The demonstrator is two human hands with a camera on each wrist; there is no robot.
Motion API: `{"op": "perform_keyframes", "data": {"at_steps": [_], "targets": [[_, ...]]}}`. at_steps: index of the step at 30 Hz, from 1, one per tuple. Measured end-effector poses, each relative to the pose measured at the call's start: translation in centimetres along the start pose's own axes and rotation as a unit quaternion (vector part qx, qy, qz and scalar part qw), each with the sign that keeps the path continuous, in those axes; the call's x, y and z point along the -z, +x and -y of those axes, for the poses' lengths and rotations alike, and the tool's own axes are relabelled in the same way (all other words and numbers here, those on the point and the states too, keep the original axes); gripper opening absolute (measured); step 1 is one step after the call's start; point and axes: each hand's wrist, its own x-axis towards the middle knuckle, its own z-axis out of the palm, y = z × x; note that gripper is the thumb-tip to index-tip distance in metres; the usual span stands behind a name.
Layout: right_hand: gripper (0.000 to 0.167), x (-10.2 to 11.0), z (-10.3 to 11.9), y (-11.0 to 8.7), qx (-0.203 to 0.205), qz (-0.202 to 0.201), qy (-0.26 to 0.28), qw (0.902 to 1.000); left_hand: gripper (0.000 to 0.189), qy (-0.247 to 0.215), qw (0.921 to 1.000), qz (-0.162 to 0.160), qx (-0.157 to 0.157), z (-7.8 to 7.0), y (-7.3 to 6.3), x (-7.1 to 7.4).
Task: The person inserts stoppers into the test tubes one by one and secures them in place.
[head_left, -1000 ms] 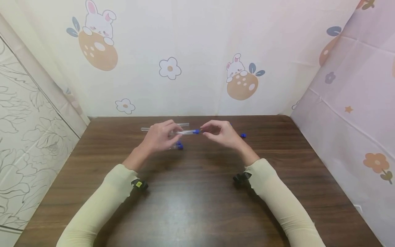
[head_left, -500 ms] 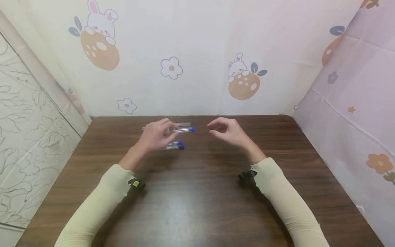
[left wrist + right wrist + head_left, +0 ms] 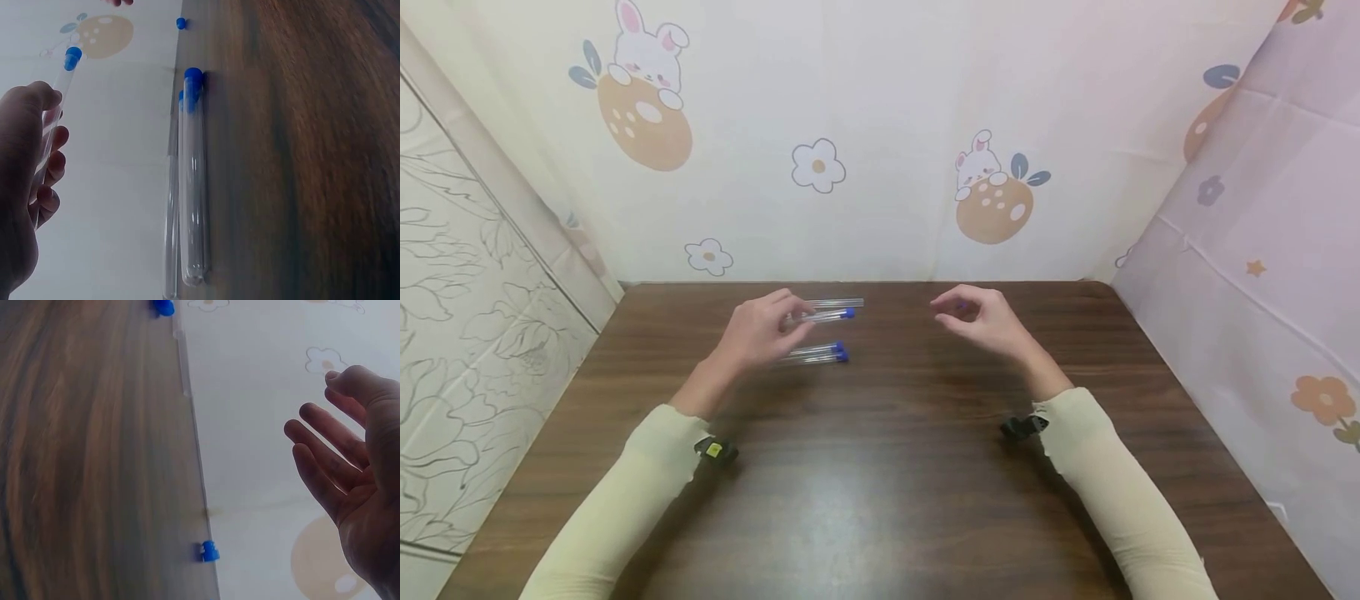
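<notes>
My left hand [image 3: 763, 329] holds a clear test tube [image 3: 62, 81] topped with a blue stopper [image 3: 73, 55], raised above the table. Thumb and curled fingers wrap its lower part, and the stopper points right. Below that hand, two stoppered test tubes [image 3: 812, 354] lie side by side on the wood. Farther back lies another clear tube [image 3: 846, 302] with no stopper on its visible end, partly hidden by the left hand. My right hand [image 3: 988, 321] hovers at the right with relaxed, loosely bent fingers and nothing in them. A loose blue stopper [image 3: 209, 551] lies near it by the back edge.
The dark wooden table [image 3: 880, 467] ends at a printed cloth backdrop [image 3: 880, 167] just behind the tubes. More cloth hangs along the left and right sides. Each wrist carries a small black camera, such as the left camera [image 3: 717, 450].
The left hand has shifted left with the stoppered tube. My right hand has drawn away from the tube's stopper to the right, widening the gap between the hands.
</notes>
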Motion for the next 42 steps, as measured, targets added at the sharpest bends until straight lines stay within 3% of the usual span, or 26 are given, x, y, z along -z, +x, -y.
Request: {"op": "perform_keyframes", "data": {"at_steps": [10,16,21,30,42], "targets": [[0.021,1.0,-1.2,-0.6,-0.014,0.001,-0.005,0.9999,0.013,-0.002,1.0000,0.008,0.005,0.7,-0.5,0.2],[0.021,1.8,-0.9,-0.6,-0.011,-0.008,-0.008,0.9999,0.015,0.004,1.0000,0.006,0.003,0.9,-0.2,0.6],[0.022,2.6,-0.7,-0.3,-0.009,-0.011,-0.013,0.9998,0.015,0.009,0.9998,0.002,0.020,1.1,0.1,1.2],[0.020,4.1,-1.2,0.0,0.000,-0.015,-0.054,0.9984,0.015,0.008,0.9993,0.018,0.030,1.7,0.5,1.5],[0.020,5.3,-1.7,0.2,-0.040,-0.007,-0.106,0.9936,0.017,-0.023,0.9986,0.039,0.027,3.0,1.2,1.6]]}}
